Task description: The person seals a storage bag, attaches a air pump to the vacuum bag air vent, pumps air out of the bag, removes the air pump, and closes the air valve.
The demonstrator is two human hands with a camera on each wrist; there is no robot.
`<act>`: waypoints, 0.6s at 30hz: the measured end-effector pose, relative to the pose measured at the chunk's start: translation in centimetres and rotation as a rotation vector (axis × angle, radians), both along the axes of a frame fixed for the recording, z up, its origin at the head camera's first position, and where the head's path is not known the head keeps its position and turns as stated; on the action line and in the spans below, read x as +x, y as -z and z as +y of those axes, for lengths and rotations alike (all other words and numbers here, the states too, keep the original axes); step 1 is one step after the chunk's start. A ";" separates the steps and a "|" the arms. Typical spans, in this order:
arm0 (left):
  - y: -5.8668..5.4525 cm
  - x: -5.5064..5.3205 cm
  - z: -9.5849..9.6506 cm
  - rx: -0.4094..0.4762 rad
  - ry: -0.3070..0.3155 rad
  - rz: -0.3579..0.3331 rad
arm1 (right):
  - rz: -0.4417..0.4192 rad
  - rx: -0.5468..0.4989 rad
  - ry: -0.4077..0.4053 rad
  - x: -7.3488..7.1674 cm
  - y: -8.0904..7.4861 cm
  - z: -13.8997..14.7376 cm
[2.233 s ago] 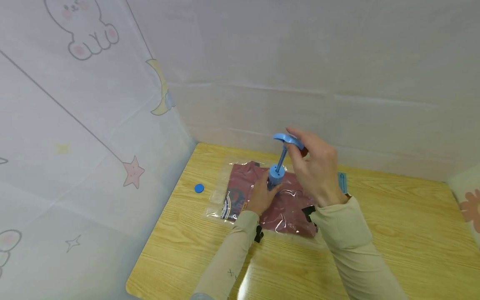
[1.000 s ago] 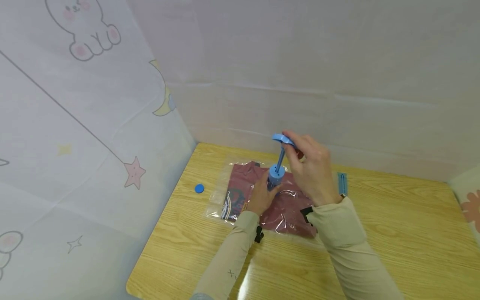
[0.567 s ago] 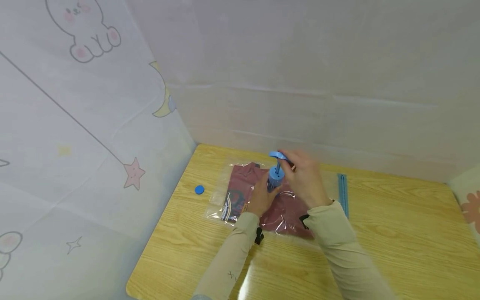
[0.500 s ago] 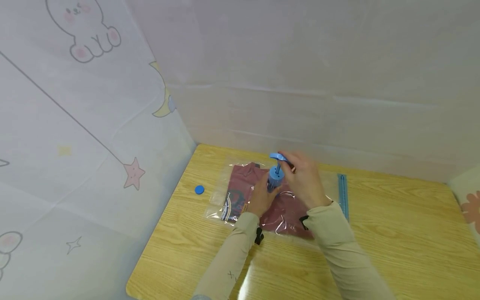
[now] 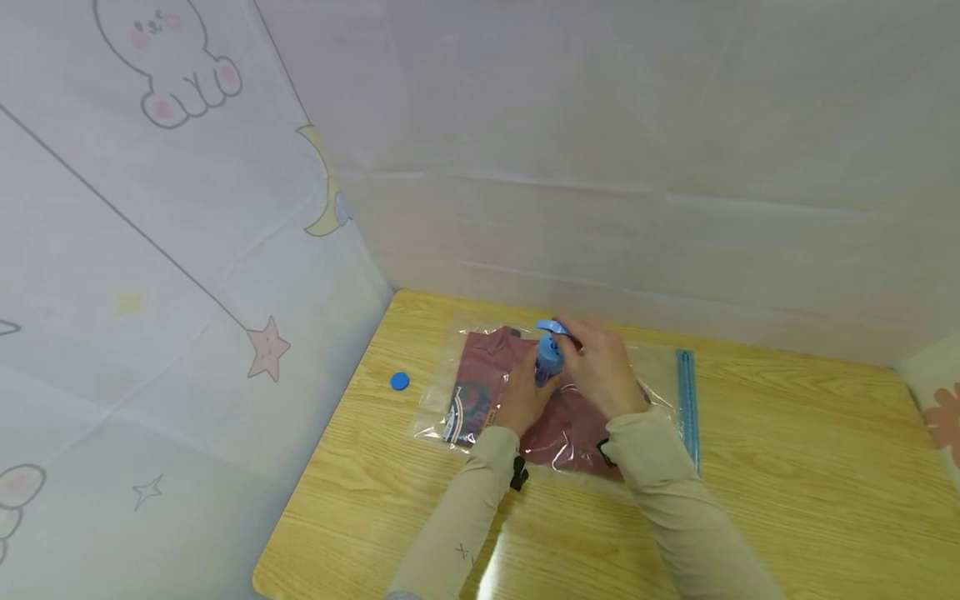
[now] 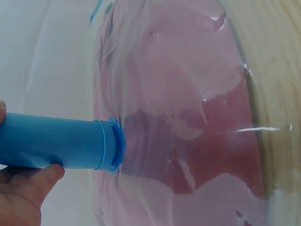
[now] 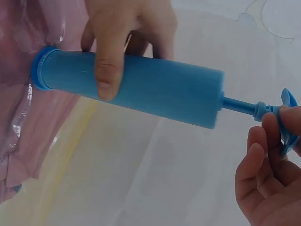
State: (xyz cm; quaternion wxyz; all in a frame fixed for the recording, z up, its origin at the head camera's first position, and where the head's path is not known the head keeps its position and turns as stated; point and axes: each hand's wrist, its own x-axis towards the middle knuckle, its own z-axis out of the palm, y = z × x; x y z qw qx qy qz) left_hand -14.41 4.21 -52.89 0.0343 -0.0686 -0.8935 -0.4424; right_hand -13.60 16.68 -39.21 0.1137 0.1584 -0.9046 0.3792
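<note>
A blue pump point(image 7: 169, 92), plunger point(image 7: 239, 106) partly out, stands on a clear bag point(image 5: 662, 377) holding maroon cloth point(image 5: 564, 429).

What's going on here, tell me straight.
A person holds a blue pump: the left hand grips its barrel, the right hand its handle, with some rod showing between. The pump's end rests against a clear bag with a dark red garment inside, lying on the table. A blue disc lies nearby.
</note>
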 end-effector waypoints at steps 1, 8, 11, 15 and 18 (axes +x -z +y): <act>0.0 0.0 0.0 0.001 0.001 0.000 | 0.003 0.002 0.001 -0.1 0.2 0.0; 0.4 -0.1 0.1 0.007 0.000 0.048 | -0.008 0.055 0.003 -0.3 1.7 0.1; 0.5 0.0 0.1 0.009 0.003 0.069 | -0.023 0.069 0.002 -0.3 2.0 0.2; 0.6 -0.1 0.0 0.016 0.011 0.098 | -0.024 0.077 0.000 -0.3 2.1 0.2; 0.7 -0.1 0.0 0.015 0.019 0.111 | -0.024 0.089 0.002 -0.2 2.1 0.2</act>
